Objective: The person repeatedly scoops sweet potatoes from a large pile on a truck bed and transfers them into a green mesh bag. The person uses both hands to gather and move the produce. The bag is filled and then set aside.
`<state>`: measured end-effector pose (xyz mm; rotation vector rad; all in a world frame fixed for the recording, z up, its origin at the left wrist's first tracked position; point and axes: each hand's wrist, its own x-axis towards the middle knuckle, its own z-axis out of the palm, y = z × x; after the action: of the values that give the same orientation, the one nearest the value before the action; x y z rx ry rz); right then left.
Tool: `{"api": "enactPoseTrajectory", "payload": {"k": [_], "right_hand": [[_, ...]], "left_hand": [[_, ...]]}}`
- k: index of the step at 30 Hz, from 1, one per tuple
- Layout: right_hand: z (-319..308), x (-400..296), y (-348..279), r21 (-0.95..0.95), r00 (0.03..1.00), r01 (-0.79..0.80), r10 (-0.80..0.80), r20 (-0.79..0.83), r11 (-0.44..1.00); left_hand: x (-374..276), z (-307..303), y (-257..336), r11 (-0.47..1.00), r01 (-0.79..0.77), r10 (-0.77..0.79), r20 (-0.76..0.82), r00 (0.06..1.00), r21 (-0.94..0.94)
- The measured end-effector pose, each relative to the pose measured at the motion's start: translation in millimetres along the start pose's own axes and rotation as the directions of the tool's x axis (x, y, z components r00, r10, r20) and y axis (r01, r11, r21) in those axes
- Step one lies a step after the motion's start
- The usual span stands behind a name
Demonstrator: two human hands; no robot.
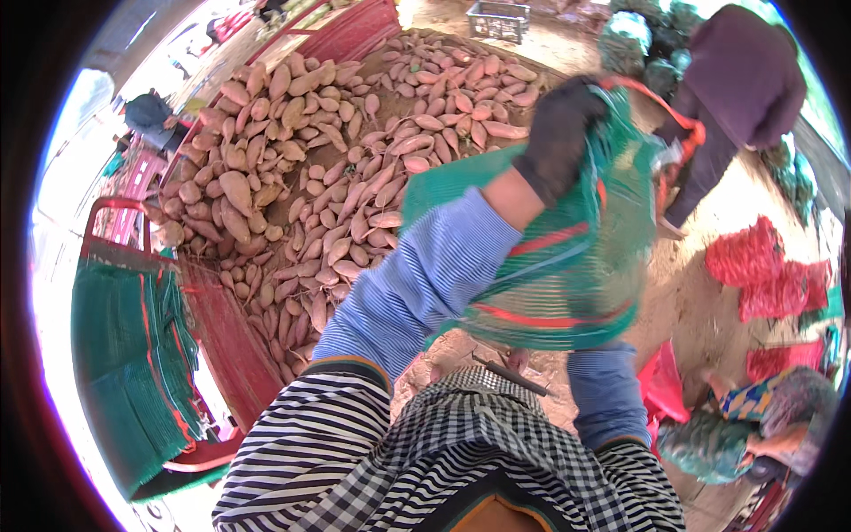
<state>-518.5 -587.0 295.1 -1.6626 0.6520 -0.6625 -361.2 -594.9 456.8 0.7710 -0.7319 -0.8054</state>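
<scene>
My left hand (560, 136), in a dark glove, grips the gathered edge of a green mesh sack (552, 286) with orange stripes. The sack hangs spread in front of me, blurred by motion. My right forearm in a blue striped sleeve (605, 392) reaches up behind the sack, which hides my right hand. Beyond and to the left of the sack lies a large heap of sweet potatoes (346, 206) on a red-sided truck bed (226, 326). An orange-red strap (691, 136) trails at the sack's upper right.
A stack of green mesh sacks (123, 372) hangs at the left. Filled red sacks (748, 256) and green sacks (625, 43) stand on the ground at right. One person (741, 80) bends at upper right; another (791, 412) crouches beside a green sack. A black crate (498, 21) stands behind the heap.
</scene>
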Motion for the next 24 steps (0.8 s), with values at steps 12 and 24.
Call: {"api": "enactPoseTrajectory", "payload": {"k": [12, 24], "right_hand": [[-241.6, -147.3, 213.9, 0.331, 0.592, -0.566, 0.652, -0.474, 0.755], [-162.9, 4.8, 183.0, 0.122, 0.935, -0.346, 0.353, -0.035, 0.93]], "left_hand": [[-124.6, -149.8, -197.8, 0.223, 0.025, -0.671, 0.135, 0.73, 0.974], [-82.6, -143.0, -268.5, 0.32, 0.475, -0.559, -0.242, 0.793, 0.82]]}}
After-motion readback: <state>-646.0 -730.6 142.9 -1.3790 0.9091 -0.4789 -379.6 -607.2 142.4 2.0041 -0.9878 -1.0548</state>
